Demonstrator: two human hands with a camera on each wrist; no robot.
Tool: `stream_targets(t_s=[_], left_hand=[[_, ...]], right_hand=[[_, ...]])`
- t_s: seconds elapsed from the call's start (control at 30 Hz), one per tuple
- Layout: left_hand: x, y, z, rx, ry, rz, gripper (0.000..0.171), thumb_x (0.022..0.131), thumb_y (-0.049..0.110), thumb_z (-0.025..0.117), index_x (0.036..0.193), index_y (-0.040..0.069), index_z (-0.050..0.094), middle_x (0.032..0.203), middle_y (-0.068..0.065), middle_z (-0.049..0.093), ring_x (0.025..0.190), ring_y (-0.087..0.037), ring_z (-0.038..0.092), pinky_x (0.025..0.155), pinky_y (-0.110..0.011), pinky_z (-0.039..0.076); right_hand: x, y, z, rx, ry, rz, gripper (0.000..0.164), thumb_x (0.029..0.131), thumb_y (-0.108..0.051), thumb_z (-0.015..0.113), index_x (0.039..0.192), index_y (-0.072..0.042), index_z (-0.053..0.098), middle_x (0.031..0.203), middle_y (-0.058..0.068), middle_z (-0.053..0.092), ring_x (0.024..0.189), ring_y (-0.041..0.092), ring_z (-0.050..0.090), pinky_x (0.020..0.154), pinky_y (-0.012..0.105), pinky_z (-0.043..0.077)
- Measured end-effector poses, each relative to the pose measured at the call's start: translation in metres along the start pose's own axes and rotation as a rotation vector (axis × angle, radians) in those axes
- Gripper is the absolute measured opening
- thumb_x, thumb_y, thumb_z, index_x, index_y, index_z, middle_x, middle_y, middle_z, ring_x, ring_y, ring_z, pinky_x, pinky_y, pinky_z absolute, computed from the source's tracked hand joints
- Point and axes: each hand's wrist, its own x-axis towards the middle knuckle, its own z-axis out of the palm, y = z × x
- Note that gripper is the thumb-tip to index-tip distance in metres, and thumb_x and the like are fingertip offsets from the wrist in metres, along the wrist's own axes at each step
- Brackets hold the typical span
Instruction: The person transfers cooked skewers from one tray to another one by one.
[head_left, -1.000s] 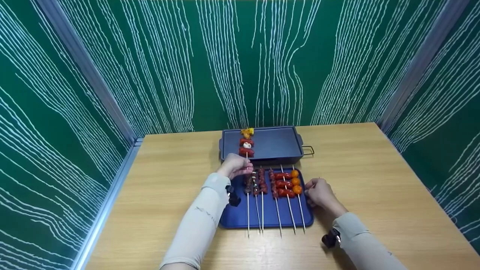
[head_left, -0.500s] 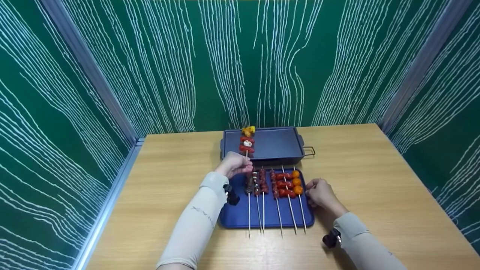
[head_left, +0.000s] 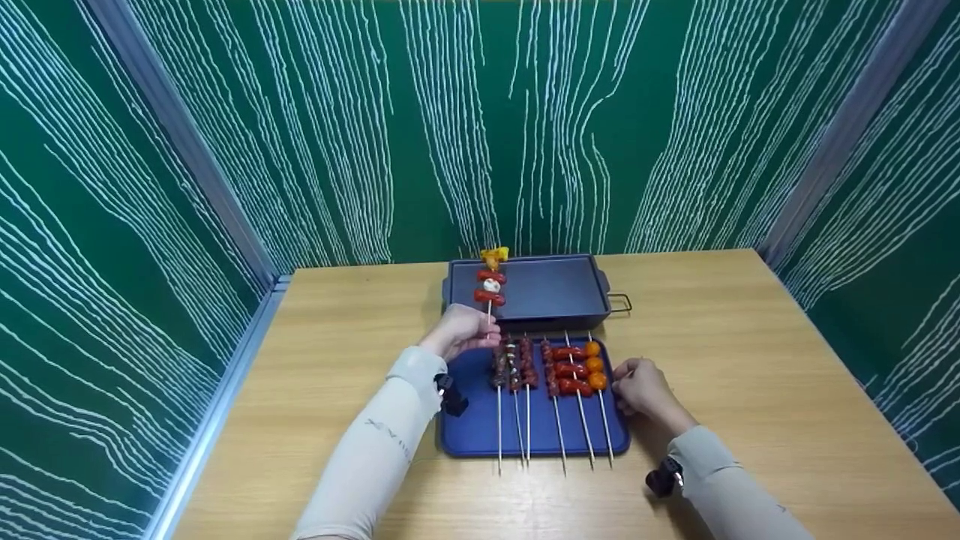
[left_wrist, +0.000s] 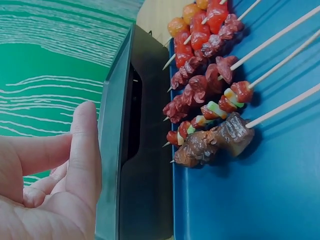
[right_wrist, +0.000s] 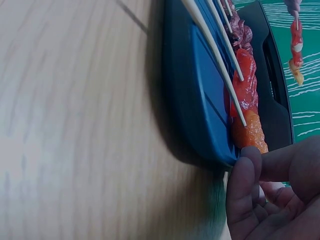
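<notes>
My left hand (head_left: 461,330) pinches the bare stick of a skewer (head_left: 490,277) threaded with red sausage pieces, a white piece and yellow bits at its tip. That skewer stands raised over the left part of a dark grill pan (head_left: 555,289); in the right wrist view it shows small at top right. My right hand (head_left: 641,386) holds the right edge of a blue tray (head_left: 469,427), thumb and finger pinching its rim (right_wrist: 227,157). On the tray lie several skewers: dark meat (left_wrist: 220,140), red meat (left_wrist: 200,90), red sausages (head_left: 574,370) and orange balls (head_left: 595,364).
The grill pan stands directly behind the tray, with a wire handle (head_left: 621,302) sticking out at its right. Stick ends hang over the tray's front edge. The wooden table (head_left: 337,337) meets green patterned walls (head_left: 420,150) at the back and sides.
My left hand has drifted slightly left, carrying the skewer with it; the skewer's tip now reaches a little higher past the pan's back edge. My right hand stays on the tray's rim.
</notes>
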Motion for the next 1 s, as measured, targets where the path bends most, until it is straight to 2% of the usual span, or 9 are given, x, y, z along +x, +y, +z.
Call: stream_targets(t_s=[0.13,0.3,0.5,0.67,0.87,1.0], left_hand=[[-0.006,-0.002,-0.002,-0.009,-0.015,0.015,0.028,0.103,-0.013,0.053,0.130,-0.019,0.061,0.097,-0.015,0.070,0.081,-0.019,0.074,0.075,-0.024,0.069],[-0.014,-0.004,-0.003,0.009,-0.018,0.024,0.036,0.104,-0.012,0.054,0.139,-0.020,0.055,0.111,-0.022,0.072,0.083,-0.019,0.074,0.082,-0.027,0.070],[-0.024,-0.007,-0.007,0.031,-0.011,0.040,0.028,0.104,-0.011,0.057,0.131,-0.014,0.062,0.110,-0.021,0.073,0.081,-0.018,0.075,0.084,-0.029,0.070],[-0.031,-0.013,-0.012,0.051,-0.008,0.042,0.025,0.104,-0.010,0.057,0.127,-0.012,0.064,0.115,-0.024,0.074,0.083,-0.018,0.075,0.085,-0.029,0.070],[-0.037,-0.021,-0.015,0.039,0.001,0.046,0.021,0.103,-0.010,0.057,0.123,-0.011,0.064,0.102,-0.016,0.071,0.083,-0.020,0.075,0.083,-0.029,0.070],[-0.042,-0.026,-0.017,0.045,0.010,0.038,0.023,0.104,-0.009,0.057,0.125,-0.011,0.063,0.105,-0.017,0.072,0.088,-0.024,0.076,0.085,-0.031,0.070]], right_hand=[[-0.001,-0.001,-0.001,0.002,0.000,0.003,0.006,0.090,0.007,0.061,0.095,0.004,0.062,0.074,0.010,0.062,0.050,0.015,0.060,0.043,0.027,0.059],[-0.001,-0.002,-0.001,-0.004,0.004,0.018,0.006,0.091,0.008,0.061,0.094,0.002,0.062,0.077,0.012,0.062,0.051,0.016,0.060,0.043,0.028,0.059],[-0.001,-0.003,-0.001,-0.004,0.007,0.030,0.006,0.092,0.008,0.061,0.097,0.004,0.063,0.081,0.015,0.063,0.052,0.016,0.061,0.044,0.028,0.059],[-0.001,-0.002,-0.001,-0.004,0.000,0.033,0.008,0.092,0.007,0.062,0.099,0.006,0.063,0.079,0.014,0.063,0.052,0.016,0.061,0.044,0.028,0.059],[-0.001,-0.002,-0.001,-0.007,-0.001,0.031,0.007,0.091,0.007,0.062,0.098,0.005,0.062,0.077,0.013,0.062,0.051,0.016,0.060,0.043,0.028,0.059],[-0.001,-0.003,-0.001,-0.007,-0.007,0.024,0.006,0.092,0.008,0.061,0.096,0.004,0.061,0.076,0.012,0.062,0.051,0.016,0.060,0.043,0.028,0.058]])
